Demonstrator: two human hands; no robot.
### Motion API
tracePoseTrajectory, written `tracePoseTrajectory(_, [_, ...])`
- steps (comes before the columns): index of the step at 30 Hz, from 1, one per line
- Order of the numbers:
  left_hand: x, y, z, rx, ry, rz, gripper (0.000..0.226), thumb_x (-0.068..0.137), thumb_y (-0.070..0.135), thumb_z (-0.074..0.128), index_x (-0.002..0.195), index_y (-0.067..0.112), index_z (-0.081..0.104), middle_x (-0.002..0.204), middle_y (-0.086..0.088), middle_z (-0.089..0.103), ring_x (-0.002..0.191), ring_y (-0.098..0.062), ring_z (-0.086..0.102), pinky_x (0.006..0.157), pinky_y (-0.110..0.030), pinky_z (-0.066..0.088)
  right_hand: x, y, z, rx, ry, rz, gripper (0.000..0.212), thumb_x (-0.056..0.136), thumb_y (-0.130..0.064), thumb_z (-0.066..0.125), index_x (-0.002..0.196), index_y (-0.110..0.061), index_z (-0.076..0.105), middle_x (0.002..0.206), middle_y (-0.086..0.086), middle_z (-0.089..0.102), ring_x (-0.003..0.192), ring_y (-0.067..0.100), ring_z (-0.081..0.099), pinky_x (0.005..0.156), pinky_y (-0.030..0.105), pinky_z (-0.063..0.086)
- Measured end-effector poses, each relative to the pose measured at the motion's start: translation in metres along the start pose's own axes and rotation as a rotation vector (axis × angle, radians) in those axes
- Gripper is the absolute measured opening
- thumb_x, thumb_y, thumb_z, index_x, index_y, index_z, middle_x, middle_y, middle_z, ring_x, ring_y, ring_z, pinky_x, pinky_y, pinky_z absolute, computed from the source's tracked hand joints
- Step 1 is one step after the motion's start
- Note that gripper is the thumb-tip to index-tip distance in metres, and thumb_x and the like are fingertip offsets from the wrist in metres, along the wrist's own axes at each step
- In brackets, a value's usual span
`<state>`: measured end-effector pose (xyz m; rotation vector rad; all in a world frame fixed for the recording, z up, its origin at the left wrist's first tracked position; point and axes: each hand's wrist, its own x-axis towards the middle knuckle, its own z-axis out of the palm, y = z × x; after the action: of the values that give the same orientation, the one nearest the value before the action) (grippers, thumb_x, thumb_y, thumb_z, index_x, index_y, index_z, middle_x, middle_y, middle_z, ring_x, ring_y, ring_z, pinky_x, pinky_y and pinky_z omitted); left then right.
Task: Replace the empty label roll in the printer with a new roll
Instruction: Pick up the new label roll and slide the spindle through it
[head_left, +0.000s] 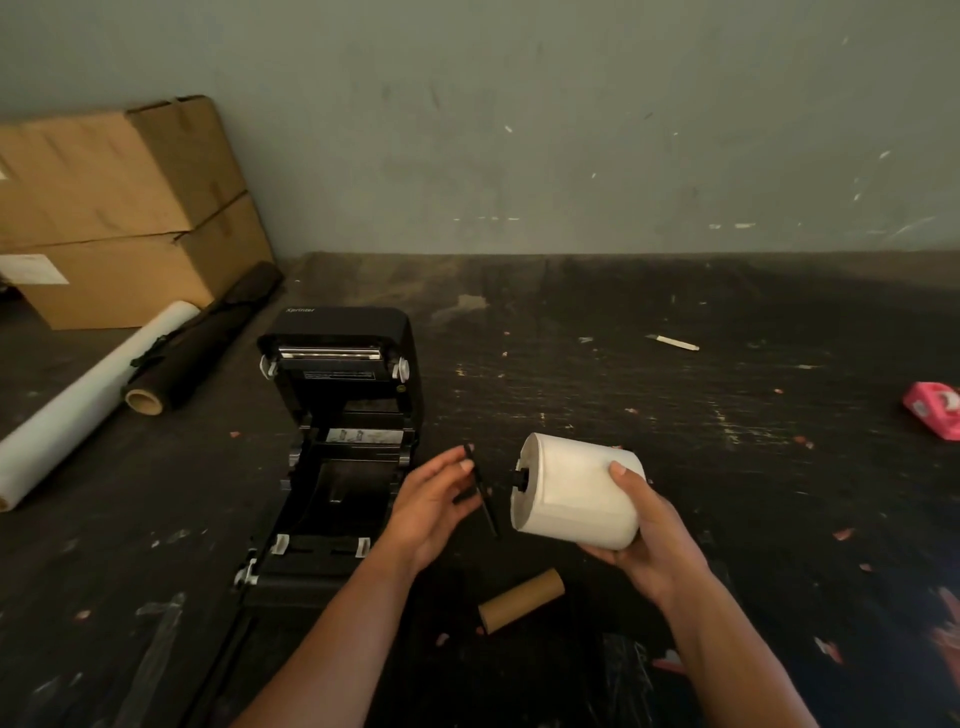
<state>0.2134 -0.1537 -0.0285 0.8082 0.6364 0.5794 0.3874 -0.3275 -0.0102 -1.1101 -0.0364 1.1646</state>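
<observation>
While lid reads "Xprinter", printer open, right hand grips label roll

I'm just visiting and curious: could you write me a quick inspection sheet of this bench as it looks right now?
Surface: dark worn tabletop, speckled with scraps.
Job's things: black label printer, lid open, bay without a roll; new white label roll with a black spindle end showing; empty cardboard core lying on the table.
Clutter: white roll, dark roll, pink packet, small white stick.
Hands: left hand holds a flat black guide piece; right hand grips the new roll.
Cables: nothing seen.
Surroundings: cardboard boxes, grey-green wall.
</observation>
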Motion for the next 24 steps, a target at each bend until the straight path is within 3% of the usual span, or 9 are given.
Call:
tracePoseTrajectory(4, [-0.004,0.010,0.018,-0.041,-0.065,0.040,0.043,0.077,0.009,0.066,0.120,0.008,0.063,0.115,-0.014,0.069,0.106,-0.025,0.066,0.075,-0.034,0.056,-0.001,-0.004,0.009,-0.004,-0.036,-0.003,0.053,0.059,-0.034,0.080,0.108,-0.028,0.059,0.116,0.012,0.065,0.106,0.035,0.062,0.072,0.051,0.057])
tracePoseTrajectory(8, [-0.010,0.013,0.035,0.032,-0.014,0.106,0.026,0.078,0.010,0.067,0.102,0.020,0.074,0.105,-0.003,0.074,0.096,-0.017,0.069,0.072,-0.030,0.053,-0.003,-0.007,0.017,-0.017,-0.067,-0.004,0.065,0.054,-0.034,0.084,0.113,-0.027,0.057,0.118,0.013,0.064,0.106,0.035,0.062,0.069,0.050,0.057])
tracePoseTrajectory(11, [-0.013,0.011,0.050,-0.122,0.028,0.095,0.035,0.072,0.014,0.071,0.107,0.015,0.071,0.105,-0.008,0.074,0.099,-0.021,0.069,0.080,-0.037,0.055,-0.004,-0.007,0.024,-0.017,-0.064,-0.018,0.071,0.051,-0.035,0.085,0.116,-0.026,0.056,0.117,0.013,0.065,0.105,0.035,0.063,0.070,0.050,0.057])
tracePoseTrajectory(15, [-0.019,0.013,0.061,-0.121,0.049,0.142,0.047,0.070,0.016,0.071,0.116,0.004,0.065,0.106,-0.011,0.073,0.100,-0.020,0.069,0.086,-0.036,0.054,-0.006,-0.009,0.033,-0.023,-0.036,-0.058,0.071,0.055,-0.034,0.082,0.119,-0.024,0.053,0.119,0.012,0.063,0.107,0.034,0.061,0.077,0.052,0.056])
tracePoseTrajectory(18, [-0.018,0.012,0.064,0.004,0.114,0.212,0.035,0.081,0.016,0.068,0.114,0.004,0.067,0.115,-0.012,0.069,0.108,-0.021,0.064,0.094,-0.037,0.051,-0.008,-0.012,0.039,-0.027,-0.016,-0.083,0.079,0.056,-0.032,0.081,0.127,-0.022,0.049,0.120,0.013,0.062,0.108,0.034,0.061,0.080,0.053,0.055])
tracePoseTrajectory(21, [-0.015,0.009,0.064,0.423,0.245,0.425,0.020,0.090,0.023,0.062,0.106,0.014,0.072,0.113,0.002,0.059,0.105,-0.010,0.059,0.084,-0.018,0.049,-0.010,-0.013,0.044,-0.018,0.000,-0.094,0.083,0.056,-0.031,0.079,0.131,-0.021,0.045,0.122,0.013,0.061,0.109,0.035,0.060,0.084,0.055,0.053])
tracePoseTrajectory(24, [-0.017,0.007,0.062,0.566,0.246,0.492,0.023,0.093,0.028,0.058,0.110,0.020,0.070,0.106,0.002,0.058,0.098,-0.006,0.059,0.078,-0.010,0.046,-0.011,-0.014,0.049,-0.019,0.003,-0.100,0.086,0.056,-0.030,0.079,0.134,-0.021,0.043,0.123,0.013,0.060,0.109,0.035,0.059,0.084,0.055,0.053])
